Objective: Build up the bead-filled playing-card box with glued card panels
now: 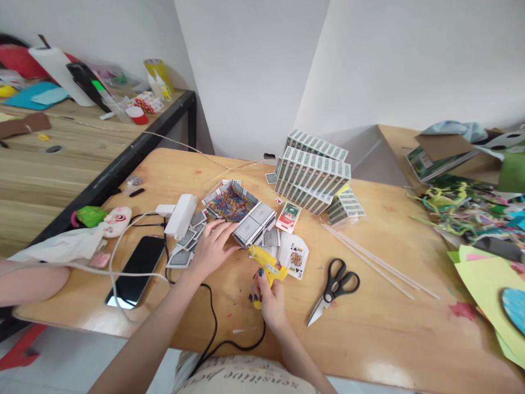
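Observation:
My right hand (270, 298) grips a yellow glue gun (267, 264), its nozzle pointing at the near corner of a small box built from playing cards (250, 221). The box's inside floor shows a colourful pattern. My left hand (213, 246) rests against the box's near side, fingers stretched forward and pressed on its card wall. Loose playing cards (295, 257) lie just right of the gun, and more cards (186, 243) lie under and left of my left hand. The gun's black cord (213, 323) runs back toward me.
Black scissors (338, 284) and thin glue sticks (369, 260) lie to the right. A stack of card packs (314, 172) stands behind. A phone (137, 268), white charger (180, 216) and cable sit left. Coloured paper (488, 273) and shreds fill the right edge. Another person's arm (28, 282) shows at far left.

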`<control>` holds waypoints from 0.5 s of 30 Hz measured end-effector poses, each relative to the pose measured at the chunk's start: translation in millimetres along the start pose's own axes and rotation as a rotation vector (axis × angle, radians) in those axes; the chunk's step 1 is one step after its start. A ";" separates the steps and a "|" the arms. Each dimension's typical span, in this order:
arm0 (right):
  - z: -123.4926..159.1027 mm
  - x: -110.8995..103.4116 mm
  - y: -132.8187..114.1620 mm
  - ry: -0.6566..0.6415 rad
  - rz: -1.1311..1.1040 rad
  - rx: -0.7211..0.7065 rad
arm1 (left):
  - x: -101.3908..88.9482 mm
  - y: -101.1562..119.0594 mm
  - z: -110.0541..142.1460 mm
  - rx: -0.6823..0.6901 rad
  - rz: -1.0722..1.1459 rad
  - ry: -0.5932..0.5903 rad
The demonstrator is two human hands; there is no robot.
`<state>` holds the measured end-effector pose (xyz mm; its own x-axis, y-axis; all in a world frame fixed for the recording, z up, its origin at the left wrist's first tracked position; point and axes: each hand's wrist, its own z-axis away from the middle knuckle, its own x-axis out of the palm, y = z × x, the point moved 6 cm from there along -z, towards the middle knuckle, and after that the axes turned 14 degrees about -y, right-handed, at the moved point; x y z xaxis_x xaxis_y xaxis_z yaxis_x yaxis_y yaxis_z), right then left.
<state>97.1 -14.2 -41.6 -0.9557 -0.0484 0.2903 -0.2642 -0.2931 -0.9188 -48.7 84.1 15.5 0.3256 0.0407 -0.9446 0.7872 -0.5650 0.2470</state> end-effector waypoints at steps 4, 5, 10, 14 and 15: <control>-0.1 2.1 1.1 0.013 0.002 0.010 | -0.8 0.8 -0.2 -0.008 -0.001 0.001; -0.1 1.9 1.5 0.015 0.014 0.012 | -1.0 1.0 -0.3 -0.008 0.000 0.000; 1.7 -2.3 5.9 0.033 0.068 0.046 | -0.8 0.8 -0.5 -0.011 0.001 -0.008; 5.7 -5.8 5.3 0.053 0.090 0.072 | -0.5 1.1 -0.5 -0.007 -0.004 -0.009; 6.5 -6.0 4.2 0.051 0.095 0.074 | -0.7 1.2 -0.5 -0.006 -0.005 -0.006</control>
<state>102.5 -21.3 -45.5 -0.9818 -0.0307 0.1873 -0.1640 -0.3597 -0.9185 -47.7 83.8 16.5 0.3188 0.0386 -0.9470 0.7921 -0.5595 0.2439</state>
